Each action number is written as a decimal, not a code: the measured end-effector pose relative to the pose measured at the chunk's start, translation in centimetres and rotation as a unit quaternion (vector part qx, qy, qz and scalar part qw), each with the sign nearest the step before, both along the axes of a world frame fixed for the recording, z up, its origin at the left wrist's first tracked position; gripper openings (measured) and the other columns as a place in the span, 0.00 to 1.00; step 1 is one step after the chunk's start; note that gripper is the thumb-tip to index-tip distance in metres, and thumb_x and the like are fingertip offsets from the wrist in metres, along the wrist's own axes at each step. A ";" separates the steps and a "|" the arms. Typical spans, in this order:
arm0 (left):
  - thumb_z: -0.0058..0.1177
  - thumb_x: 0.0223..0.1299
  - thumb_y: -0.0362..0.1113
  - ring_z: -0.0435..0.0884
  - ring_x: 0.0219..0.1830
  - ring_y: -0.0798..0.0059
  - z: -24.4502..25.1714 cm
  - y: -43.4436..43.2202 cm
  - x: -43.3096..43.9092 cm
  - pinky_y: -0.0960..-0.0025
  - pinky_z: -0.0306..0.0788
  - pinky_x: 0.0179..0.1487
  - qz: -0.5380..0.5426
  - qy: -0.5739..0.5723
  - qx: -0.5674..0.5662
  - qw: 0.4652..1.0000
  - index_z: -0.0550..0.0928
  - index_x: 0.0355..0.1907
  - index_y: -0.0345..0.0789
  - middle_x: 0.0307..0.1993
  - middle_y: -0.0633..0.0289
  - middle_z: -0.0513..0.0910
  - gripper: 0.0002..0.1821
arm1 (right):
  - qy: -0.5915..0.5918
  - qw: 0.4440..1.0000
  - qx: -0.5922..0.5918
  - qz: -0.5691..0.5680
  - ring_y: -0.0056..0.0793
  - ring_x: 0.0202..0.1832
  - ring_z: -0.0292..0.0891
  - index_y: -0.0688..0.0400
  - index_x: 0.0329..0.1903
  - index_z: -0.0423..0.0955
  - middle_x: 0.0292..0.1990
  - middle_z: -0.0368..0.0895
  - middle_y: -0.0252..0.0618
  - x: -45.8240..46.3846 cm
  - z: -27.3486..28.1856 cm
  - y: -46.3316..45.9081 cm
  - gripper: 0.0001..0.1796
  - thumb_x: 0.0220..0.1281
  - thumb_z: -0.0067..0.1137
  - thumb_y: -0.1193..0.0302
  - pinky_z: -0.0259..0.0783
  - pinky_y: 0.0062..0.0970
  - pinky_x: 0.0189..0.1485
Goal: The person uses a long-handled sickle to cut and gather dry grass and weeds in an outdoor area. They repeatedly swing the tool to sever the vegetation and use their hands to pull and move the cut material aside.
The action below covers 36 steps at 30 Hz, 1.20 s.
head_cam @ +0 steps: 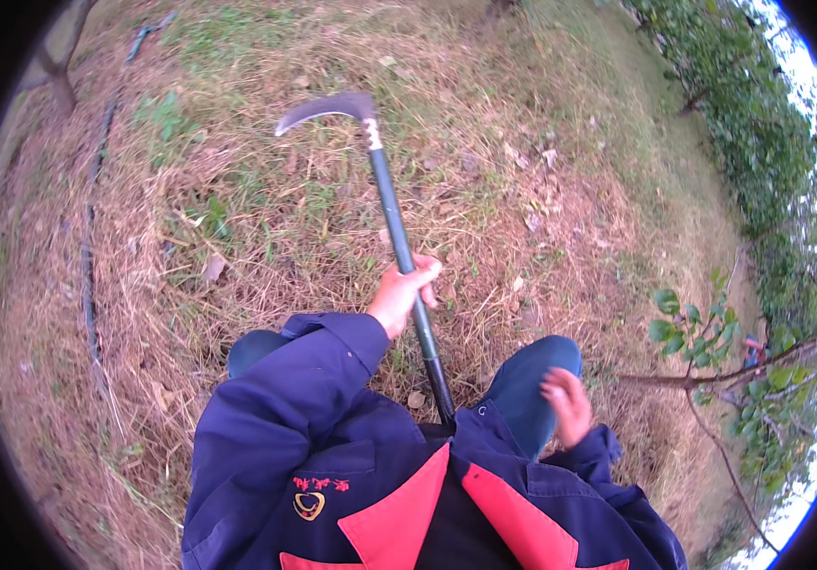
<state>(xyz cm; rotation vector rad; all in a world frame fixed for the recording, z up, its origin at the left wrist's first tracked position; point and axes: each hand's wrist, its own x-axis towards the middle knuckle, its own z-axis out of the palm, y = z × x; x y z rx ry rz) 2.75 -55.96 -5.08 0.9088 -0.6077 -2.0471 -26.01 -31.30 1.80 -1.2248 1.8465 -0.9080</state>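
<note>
A long-handled sickle lies across the middle of the head view, its curved metal blade (330, 107) at the top pointing left. The blade joins a dark green handle (389, 192) through a pale metal collar. My left hand (405, 288) grips the handle around its middle, with the thumb laid across it. The black lower end of the handle reaches back to the front of my jacket, where its tip is hidden. My right hand (567, 407) is beside my bent right knee (544, 363), slightly blurred, its fingers loosely spread and nothing in it.
Dry cut grass (479, 214) with fallen leaves covers the ground. A dark hose (89, 285) runs along the left side. A leafy branch (736, 374) reaches in from the right, close to my right side. Dense green bushes (757, 128) line the upper right, and a thin trunk (60, 89) stands upper left.
</note>
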 end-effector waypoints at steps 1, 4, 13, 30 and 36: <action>0.59 0.64 0.38 0.74 0.19 0.78 0.2 1.0 -0.2 0.68 0.75 0.31 0.003 0.013 0.003 1.000 0.76 0.45 0.35 0.18 0.70 0.72 0.12 | -0.001 0.995 0.002 0.104 0.38 0.61 0.71 0.64 0.67 0.61 0.58 0.73 0.47 3.3 0.5 -2.3 0.30 0.65 0.57 0.72 0.67 0.35 0.64; 0.59 0.65 0.39 0.74 0.19 0.76 0.5 3.8 -0.1 0.68 0.75 0.31 0.020 0.055 -0.014 0.998 0.76 0.46 0.35 0.18 0.68 0.73 0.13 | 0.033 0.955 0.032 0.294 0.34 0.61 0.71 0.62 0.72 0.53 0.58 0.71 0.49 12.6 -0.6 -6.7 0.41 0.61 0.65 0.66 0.67 0.35 0.64; 0.48 0.70 0.58 0.78 0.29 0.79 -1.5 8.6 3.4 0.70 0.72 0.37 -0.040 -0.088 -0.051 0.994 0.70 0.55 0.36 0.24 0.66 0.78 0.26 | -0.197 0.938 0.218 0.184 0.13 0.18 0.65 0.57 0.60 0.63 0.23 0.71 0.26 16.2 -3.8 -5.4 0.21 0.68 0.57 0.72 0.64 0.18 0.19; 0.54 0.68 0.39 0.78 0.33 0.80 -4.2 16.3 3.7 0.74 0.72 0.39 -0.242 -0.130 -0.133 0.952 0.73 0.56 0.31 0.32 0.64 0.82 0.19 | -0.500 0.778 0.282 -0.256 0.19 0.18 0.62 0.57 0.32 0.65 0.21 0.66 0.30 9.6 -9.7 -5.9 0.08 0.69 0.51 0.71 0.65 0.21 0.19; 0.54 0.67 0.38 0.77 0.31 0.81 -3.6 16.8 4.0 0.75 0.70 0.35 -0.256 -0.123 -0.151 0.947 0.74 0.55 0.31 0.30 0.67 0.79 0.18 | -0.383 0.856 0.260 -0.229 0.22 0.18 0.63 0.59 0.34 0.67 0.19 0.67 0.32 11.9 -13.8 -6.7 0.08 0.70 0.50 0.71 0.65 0.23 0.18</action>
